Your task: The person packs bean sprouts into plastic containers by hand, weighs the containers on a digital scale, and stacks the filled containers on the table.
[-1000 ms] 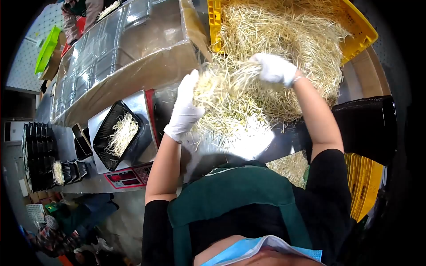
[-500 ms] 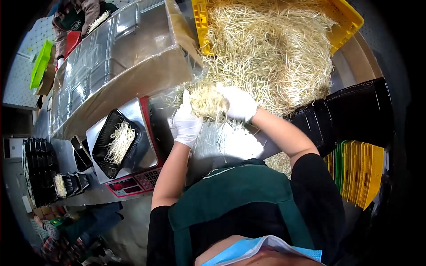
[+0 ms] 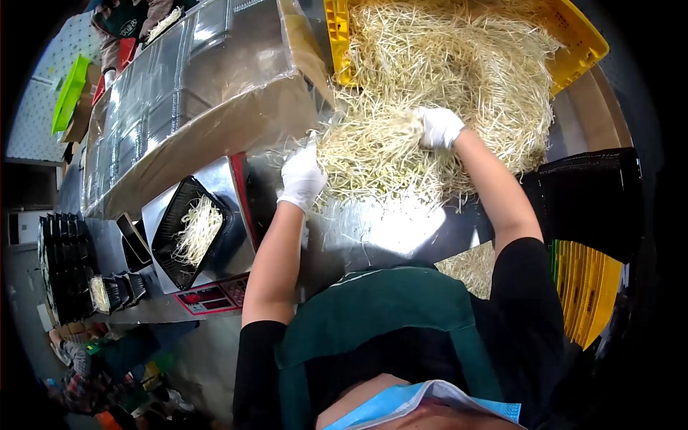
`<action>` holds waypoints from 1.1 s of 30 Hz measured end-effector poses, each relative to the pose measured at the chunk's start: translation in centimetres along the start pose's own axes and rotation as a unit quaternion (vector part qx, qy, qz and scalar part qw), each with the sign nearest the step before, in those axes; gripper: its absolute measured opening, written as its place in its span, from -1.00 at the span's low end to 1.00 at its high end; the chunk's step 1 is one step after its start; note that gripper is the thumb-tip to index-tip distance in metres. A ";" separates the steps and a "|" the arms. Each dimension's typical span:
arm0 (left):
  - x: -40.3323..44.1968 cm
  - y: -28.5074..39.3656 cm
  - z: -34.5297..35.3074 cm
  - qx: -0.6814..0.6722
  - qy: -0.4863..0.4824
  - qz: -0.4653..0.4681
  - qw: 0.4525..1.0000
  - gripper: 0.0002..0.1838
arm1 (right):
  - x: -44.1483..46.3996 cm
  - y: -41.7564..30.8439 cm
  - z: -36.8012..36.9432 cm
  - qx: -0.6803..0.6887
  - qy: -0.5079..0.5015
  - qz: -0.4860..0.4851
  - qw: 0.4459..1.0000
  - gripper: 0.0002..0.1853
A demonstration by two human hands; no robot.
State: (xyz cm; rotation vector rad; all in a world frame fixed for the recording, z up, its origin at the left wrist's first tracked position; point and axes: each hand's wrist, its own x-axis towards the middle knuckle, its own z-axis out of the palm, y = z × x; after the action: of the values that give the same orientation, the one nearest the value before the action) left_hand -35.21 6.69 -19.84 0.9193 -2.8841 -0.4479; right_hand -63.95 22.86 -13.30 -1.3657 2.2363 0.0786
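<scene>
Pale bean sprouts (image 3: 444,79) lie in a large loose heap that spills out of a yellow crate (image 3: 577,43) onto the metal table. At the heap's left edge is my left hand (image 3: 302,178), in a white glove, its fingers curled around some sprouts. My right hand (image 3: 439,127), gloved too, is farther right on top of the heap, fingers closed on sprouts and partly hidden among them. To the left, a black plastic tray (image 3: 168,240) with a small portion of sprouts rests on a red-edged scale (image 3: 240,287).
A cardboard box (image 3: 236,118) lined with clear plastic stands beyond the scale. Stacked black trays (image 3: 64,265) are at the far left. Black plastic (image 3: 588,193) and stacked yellow crates (image 3: 588,287) stand at right. Another person's sleeve (image 3: 111,50) shows at top left.
My right hand has moved right and away from my left hand, over the heap. The clump that was between my hands now lies spread against the heap's near edge.
</scene>
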 end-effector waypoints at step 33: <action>-8.3 4.4 -18.9 -0.111 -0.009 0.046 0.993 -0.73 | 2.1 -14.6 2.0 0.059 0.089 -0.243 0.964 -0.50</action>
State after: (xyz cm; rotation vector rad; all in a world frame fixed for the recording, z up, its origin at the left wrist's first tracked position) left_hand -27.78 10.12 -0.44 0.7486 -2.8039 -0.7528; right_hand -51.56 14.62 -12.91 -1.8709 1.9365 -0.3552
